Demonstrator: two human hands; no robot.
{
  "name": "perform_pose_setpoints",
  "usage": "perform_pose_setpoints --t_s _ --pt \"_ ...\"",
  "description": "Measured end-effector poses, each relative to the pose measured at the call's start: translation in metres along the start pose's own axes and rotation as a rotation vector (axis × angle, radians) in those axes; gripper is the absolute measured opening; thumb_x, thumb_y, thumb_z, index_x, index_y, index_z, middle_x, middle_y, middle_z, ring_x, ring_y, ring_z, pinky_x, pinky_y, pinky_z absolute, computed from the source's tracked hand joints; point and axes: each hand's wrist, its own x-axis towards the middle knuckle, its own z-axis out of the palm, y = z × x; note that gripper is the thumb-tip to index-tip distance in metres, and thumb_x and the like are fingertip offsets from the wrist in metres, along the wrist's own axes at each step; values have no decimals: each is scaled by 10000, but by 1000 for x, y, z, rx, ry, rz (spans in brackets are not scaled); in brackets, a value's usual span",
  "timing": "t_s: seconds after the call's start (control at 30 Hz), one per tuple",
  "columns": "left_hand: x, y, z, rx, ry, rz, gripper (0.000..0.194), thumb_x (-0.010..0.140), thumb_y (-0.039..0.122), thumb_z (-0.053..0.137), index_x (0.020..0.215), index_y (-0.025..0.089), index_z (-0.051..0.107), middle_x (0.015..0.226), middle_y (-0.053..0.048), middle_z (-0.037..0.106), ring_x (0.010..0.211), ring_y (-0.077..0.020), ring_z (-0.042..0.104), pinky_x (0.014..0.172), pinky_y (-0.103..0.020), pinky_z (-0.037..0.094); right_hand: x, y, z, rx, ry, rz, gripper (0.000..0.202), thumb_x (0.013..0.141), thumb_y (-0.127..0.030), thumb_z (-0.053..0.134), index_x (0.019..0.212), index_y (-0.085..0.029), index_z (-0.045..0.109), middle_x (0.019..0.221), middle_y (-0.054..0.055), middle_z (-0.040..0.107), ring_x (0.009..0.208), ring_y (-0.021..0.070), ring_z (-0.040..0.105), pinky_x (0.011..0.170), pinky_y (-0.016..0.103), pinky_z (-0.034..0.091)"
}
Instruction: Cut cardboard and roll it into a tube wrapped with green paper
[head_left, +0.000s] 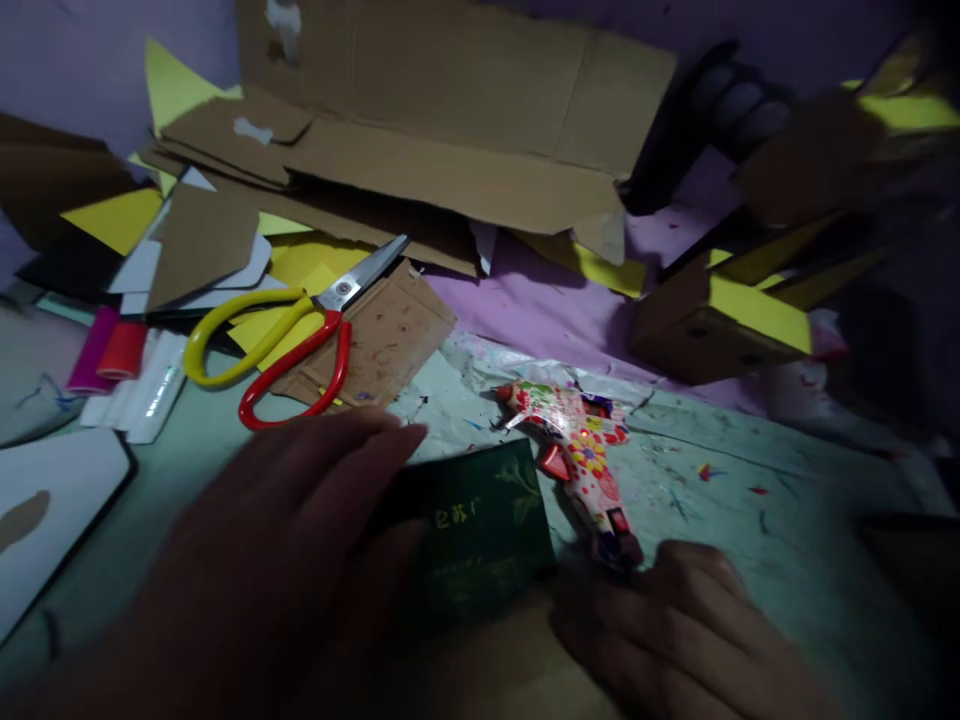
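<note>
Head view — left grip on green box, gold characters

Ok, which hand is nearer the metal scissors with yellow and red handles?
Left: the left hand is just below the scissors; the right hand is farther, lower right.

Scissors with yellow and red handles lie left of centre, overlapping yellow paper and a stained cardboard piece. Capped markers lie farther left; an opened cardboard box spans the far side.
</note>
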Motion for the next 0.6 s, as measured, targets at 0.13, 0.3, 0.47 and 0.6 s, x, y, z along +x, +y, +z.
perform_pose_setpoints --t_s 0.13,0.3,0.47,0.6 --pt "38 34 0 27 -154 59 243 832 311 510 1065 241 515 979 -33 662 848 -252 623 679 -368 472 15 -1 -5 77 7 -69 246 967 -128 437 917 -164 675 869 -2 756 695 140 622 658 321 416" --pt "37 47 2 78 -217 -167 164 795 281 569 952 237 564 845 -8 688 790 -266 653 663 -367 438 12 -9 -7 53 111 -89 274 969 -132 438 858 -147 688 863 4 753 671 130 588 646 309 387" --pt "24 52 -1 151 -112 -86 147 811 244 525 953 227 559 839 -22 700 765 -261 667 608 -340 407 6 -13 -4 38 91 -109 298 977 -111 401 851 -133 670 839 12 742 651 127 573 635 307 378" --pt "21 55 1 150 -79 -31 80 817 241 478 862 238 544 772 -12 683 690 -248 649 553 -327 379 8 -13 -6 49 74 -116 330 983 -100 358 841 -131 654 795 22 723 628 131 555 613 304 383"
